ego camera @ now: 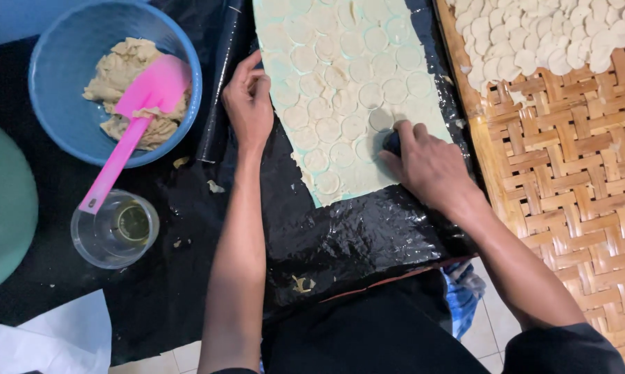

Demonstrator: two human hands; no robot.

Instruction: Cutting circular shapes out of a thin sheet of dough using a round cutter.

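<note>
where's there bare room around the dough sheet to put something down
Free: the black plastic sheet just below the dough sheet, between the two forearms, and the bare woven bamboo tray below its pile of dough discs. Crowded: left side, with the blue bowl, pink spatula and clear cup.

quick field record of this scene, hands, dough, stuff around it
left hand: rests on the dough sheet's left edge, holds nothing
right hand: presses a dark round cutter into the dough sheet
dough sheet: pale, marked with many cut circles, on black plastic
woven tray: right, with cut dough rounds
blue bowl: left, holds dough scraps and pink spatula
clear cup: below the bowl
</note>
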